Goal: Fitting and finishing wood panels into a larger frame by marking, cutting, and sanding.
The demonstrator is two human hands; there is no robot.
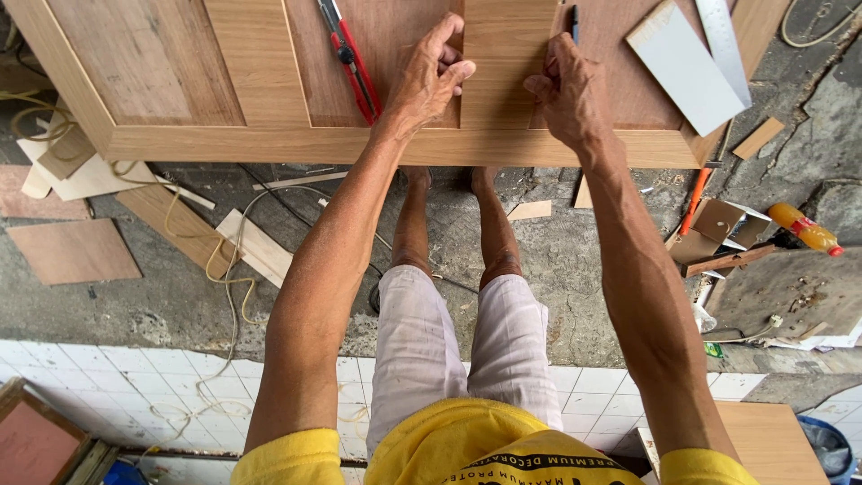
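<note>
While both hands press on it, the light wood strip (pixel 507 63) lies flat on the wooden door panel (pixel 269 144), its long axis running away from the person, its near end meeting the panel's pale front rail and its far end passing out of view at the top. The left hand (pixel 431 76) sits on the strip's left edge, fingers curled together with the fingertips on that edge; it pinches nothing that can be made out. The right hand (pixel 566 90) is bunched at the strip's right edge, knuckles bent and fingers drawn close; whether it clasps anything cannot be told. Just left of the left hand lies a red utility knife (pixel 352 58), roughly parallel to the strip. Right of the right hand rest a white board offcut (pixel 687 67) and a metal ruler (pixel 727 40).
</note>
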